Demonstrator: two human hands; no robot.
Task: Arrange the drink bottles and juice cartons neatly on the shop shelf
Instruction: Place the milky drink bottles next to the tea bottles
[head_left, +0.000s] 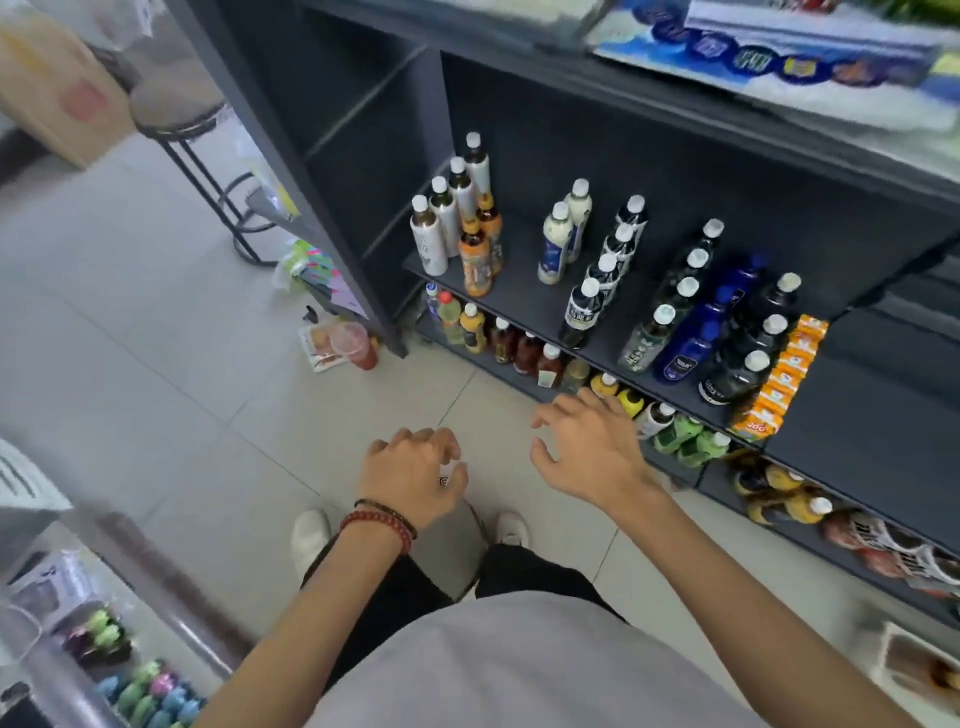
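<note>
A dark grey shop shelf (530, 306) holds rows of drink bottles: white bottles (434, 236) and orange-label bottles (475, 260) at the left, cream bottles (558, 244), dark bottles with white caps (587, 309), blue bottles (688, 348) and a row of orange juice cartons (779, 376) at the right. The lower shelf carries more bottles (524, 353). My left hand (413, 475) hangs over the floor, fingers loosely curled, holding nothing. My right hand (589, 447) is spread open just in front of the lower shelf's bottles, not touching any.
A black stool (208, 156) and a cardboard box (57, 88) stand at the far left. A red cup (358, 345) and packets lie on the tiled floor by the shelf post. A counter with small items (130, 680) is at the lower left. My white shoes (311, 535) are below.
</note>
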